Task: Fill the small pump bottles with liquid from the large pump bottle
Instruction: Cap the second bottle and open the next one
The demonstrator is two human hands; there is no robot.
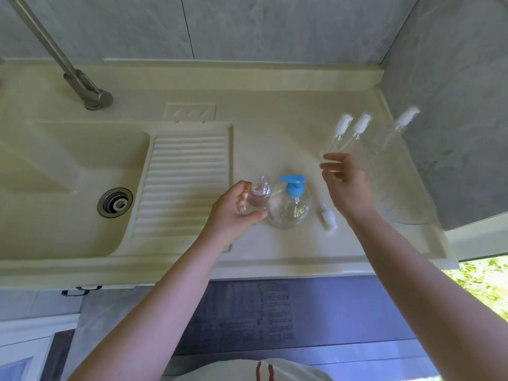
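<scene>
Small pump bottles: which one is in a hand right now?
The small bottle just left of the large blue-pump bottle, gripped by the left hand. It has no pump on. The other three stand capped at the back right, untouched.

The faucet (59, 55) is cut off at the top edge; the small clear bottles (354, 133) are motion-blurred.

The left hand (233, 209) grips a small clear bottle (258, 195) beside the blue-pumped large bottle (288, 207); the right hand (345, 185) hovers.
</scene>
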